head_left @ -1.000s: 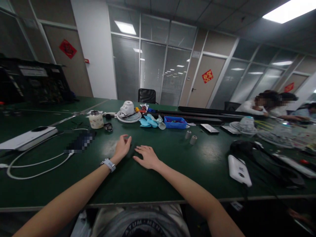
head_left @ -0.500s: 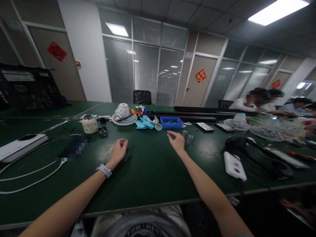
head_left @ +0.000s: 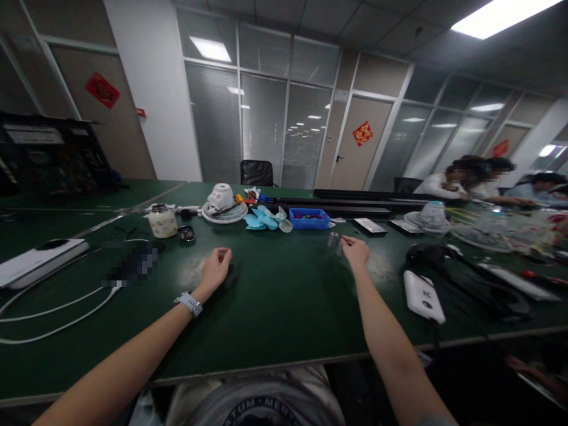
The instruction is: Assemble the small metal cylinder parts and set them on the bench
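Note:
My right hand (head_left: 356, 253) is stretched out to the right of the table's middle, where two small grey cylinders stand. Its thumb and fingers are curled at the nearer cylinder (head_left: 340, 247), which looks pinched between them. The other cylinder (head_left: 332, 239) stands free just to the left. My left hand (head_left: 216, 269) rests on the green table (head_left: 275, 307) with its fingers loosely curled and nothing visible in them. A white watch (head_left: 189, 303) is on that wrist.
Behind the hands lie a white fan grille with motor (head_left: 224, 205), light blue fan blades (head_left: 265, 220), a blue tray (head_left: 309, 219) and a jar (head_left: 162, 220). A white device (head_left: 42, 254) and cable (head_left: 57, 307) lie left, a white gadget (head_left: 423, 296) right. People (head_left: 470, 177) sit far right.
My right hand left its spot beside the left hand, swung forward and right across the table, and has come down at the grey cylinders. The left hand stayed put.

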### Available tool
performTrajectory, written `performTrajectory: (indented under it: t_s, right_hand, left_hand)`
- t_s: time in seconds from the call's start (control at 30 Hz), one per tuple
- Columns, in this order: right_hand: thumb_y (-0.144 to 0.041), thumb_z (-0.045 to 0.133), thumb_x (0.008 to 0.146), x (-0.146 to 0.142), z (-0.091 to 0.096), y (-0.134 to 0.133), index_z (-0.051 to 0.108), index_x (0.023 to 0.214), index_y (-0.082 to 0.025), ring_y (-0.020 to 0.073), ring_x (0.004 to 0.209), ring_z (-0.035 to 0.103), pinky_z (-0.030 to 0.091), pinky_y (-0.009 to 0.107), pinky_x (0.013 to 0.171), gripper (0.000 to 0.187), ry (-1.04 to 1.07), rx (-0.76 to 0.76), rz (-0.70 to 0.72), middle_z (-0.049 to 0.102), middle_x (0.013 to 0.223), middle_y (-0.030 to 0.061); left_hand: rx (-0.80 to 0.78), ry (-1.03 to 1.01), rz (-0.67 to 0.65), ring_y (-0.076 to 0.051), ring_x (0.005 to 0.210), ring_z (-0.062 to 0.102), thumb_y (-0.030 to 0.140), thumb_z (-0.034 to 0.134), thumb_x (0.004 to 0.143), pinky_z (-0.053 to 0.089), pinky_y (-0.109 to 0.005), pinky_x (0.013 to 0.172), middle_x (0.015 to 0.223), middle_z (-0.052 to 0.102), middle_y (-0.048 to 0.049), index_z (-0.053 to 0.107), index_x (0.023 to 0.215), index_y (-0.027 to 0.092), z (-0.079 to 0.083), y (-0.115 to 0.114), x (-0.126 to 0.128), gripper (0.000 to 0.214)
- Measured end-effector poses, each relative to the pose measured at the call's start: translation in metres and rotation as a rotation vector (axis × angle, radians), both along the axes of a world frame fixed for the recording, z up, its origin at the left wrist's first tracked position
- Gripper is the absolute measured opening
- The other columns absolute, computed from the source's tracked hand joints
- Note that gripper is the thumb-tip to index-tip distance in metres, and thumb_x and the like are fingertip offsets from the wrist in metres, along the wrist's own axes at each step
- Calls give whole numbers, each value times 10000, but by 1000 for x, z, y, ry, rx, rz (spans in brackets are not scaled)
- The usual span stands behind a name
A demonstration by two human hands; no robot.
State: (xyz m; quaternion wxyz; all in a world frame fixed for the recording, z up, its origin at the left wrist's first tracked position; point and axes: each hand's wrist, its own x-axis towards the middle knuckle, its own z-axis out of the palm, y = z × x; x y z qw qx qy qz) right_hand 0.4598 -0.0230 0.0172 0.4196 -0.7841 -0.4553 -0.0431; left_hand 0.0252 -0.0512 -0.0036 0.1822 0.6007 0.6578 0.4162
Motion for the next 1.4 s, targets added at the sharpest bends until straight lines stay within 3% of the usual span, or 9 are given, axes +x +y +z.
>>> performTrajectory:
  t_s: [0.4,0.6,0.83,1.0,1.1,1.2,1.27,1.4]
  right_hand:
    - [-347,583,773,1,3,-4,743,1037,-264,253,900,664,489,334,796,320,51,-12,-11,728,970,94]
    - [-415,620,746,2,5,-6,748,1017,-280,264,900,663,488,333,768,329,66,-96,1,722,976,105]
    - [-329,736,699,8,-10,-2,677,1112,-325,219,880,662,482,282,733,418,-77,-63,76,722,966,28]
    - [-277,672,770,12,-22,10,615,1196,-306,232,908,654,478,317,780,430,-119,-13,97,711,992,42]
    - [-244,610,798,13,-27,17,557,1276,-271,236,976,627,465,336,832,482,-162,7,128,665,1120,76]
    - [-303,622,774,9,-30,21,432,1388,-238,273,1139,541,416,392,930,646,-270,9,118,507,1347,134]
    - [-408,631,758,5,-31,23,393,1409,-207,317,1279,404,331,470,1011,721,-369,23,70,362,1453,173]
    - [-512,515,827,-3,-31,30,572,1235,-157,346,1400,128,154,580,1068,544,-500,59,-7,195,1524,187]
  left_hand:
    - [3,-12,-30,-229,909,656,485,400,883,469,-319,753,988,711,-95,555,1112,178,-2,0,-1,413]
    - [-20,-4,-32,-233,917,655,476,395,887,465,-329,766,987,713,-95,555,1110,177,2,-4,1,405]
    - [-7,-16,-61,-233,911,661,483,410,874,478,-330,755,973,713,-98,559,1093,173,0,-3,0,407]
    - [0,-2,-63,-228,897,663,449,428,867,479,-334,776,962,717,-96,568,1073,168,4,-7,2,376]
    - [-2,0,-63,-228,884,667,444,434,865,483,-330,762,939,720,-89,575,1052,172,5,-9,4,359]
    - [2,0,-66,-228,881,667,450,442,861,484,-329,755,934,718,-85,581,1038,177,3,-7,3,353]
    - [1,5,-73,-228,885,664,450,450,859,484,-330,759,953,713,-91,583,1047,176,1,-5,2,358]
    - [-11,15,-81,-229,874,657,418,475,846,484,-332,755,971,700,-101,583,1070,166,1,-5,2,354]
